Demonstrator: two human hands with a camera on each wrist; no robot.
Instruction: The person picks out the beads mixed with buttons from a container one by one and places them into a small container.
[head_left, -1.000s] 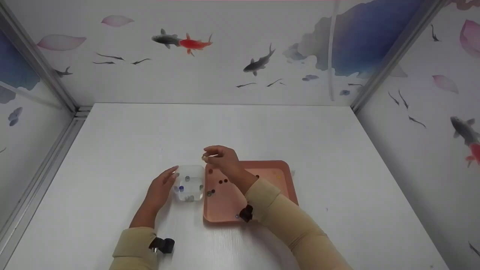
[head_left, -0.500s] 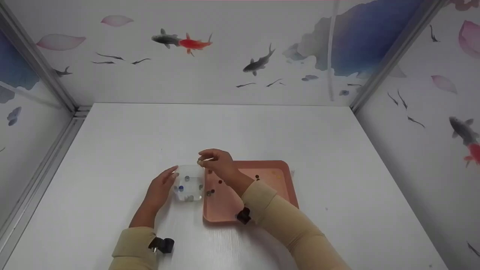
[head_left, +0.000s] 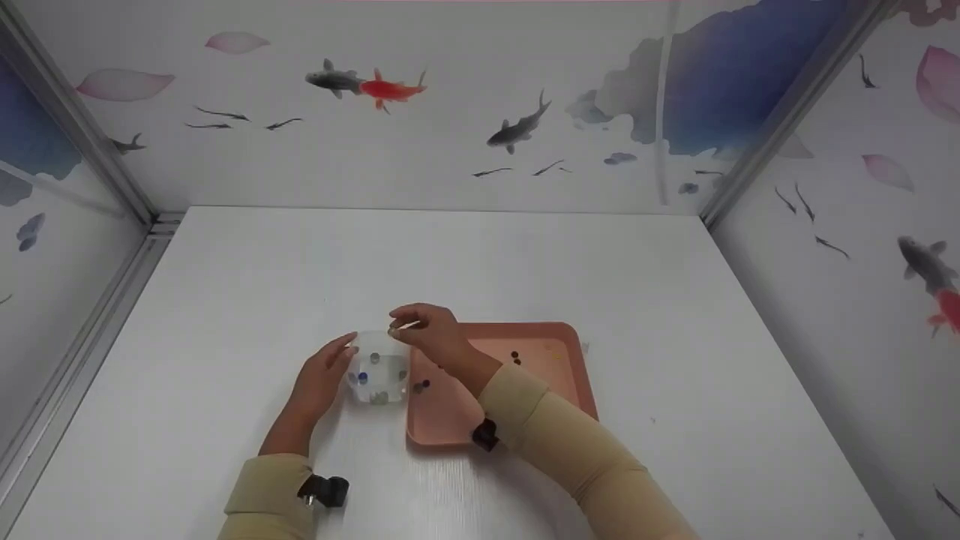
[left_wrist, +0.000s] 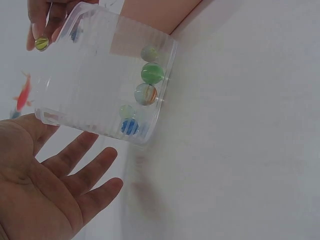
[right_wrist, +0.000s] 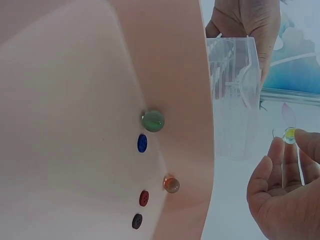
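Note:
Between thumb and fingertips, my right hand [head_left: 439, 337] pinches a clear glass marble [right_wrist: 289, 135] with a yellow swirl. It is held over the far right rim of a clear plastic box [head_left: 386, 343]. Several marbles lie inside the box, among them a green marble [left_wrist: 152, 73] and a blue marble [left_wrist: 130, 126]. My left hand [head_left: 319, 379] rests against the box's left side, its fingers extended rather than curled round it. The left wrist view shows the fingers spread, with the box's rim near the thumb and index finger.
A pink tray [head_left: 457, 420] stands just right of the box. In it lie a green marble [right_wrist: 153, 121], an orange marble [right_wrist: 171, 185], a blue button [right_wrist: 142, 143], a red button [right_wrist: 144, 198] and a black button [right_wrist: 137, 221]. Several small yellow pieces lie at its far right.
My right hand has moved left and slightly nearer, carrying the marble from beyond the tray's corner to the box's rim. The left hand and the box have stayed in place.

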